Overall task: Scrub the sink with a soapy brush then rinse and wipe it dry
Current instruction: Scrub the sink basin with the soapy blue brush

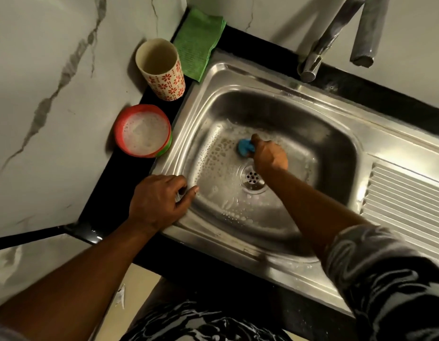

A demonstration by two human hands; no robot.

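Observation:
A stainless steel sink (341,124) fills the middle of the view, its basin floor covered in soap suds around the drain (252,177). My right hand (269,153) grips a blue brush (245,146) and presses it on the basin floor just above the drain. My left hand (159,198) rests on the sink's left rim, thumb stretched toward the basin edge and fingers laid over the rim. A red bowl (120,134) holding soapy water stands on the black counter left of the sink. A folded green cloth (197,45) lies at the back left corner.
A patterned cup (164,82) with red flowers stands behind the red bowl. The tap (319,50) hangs over the sink's back rim, spout at the upper right. A ribbed drainboard (408,200) lies to the right. Marble walls close in on the left and behind.

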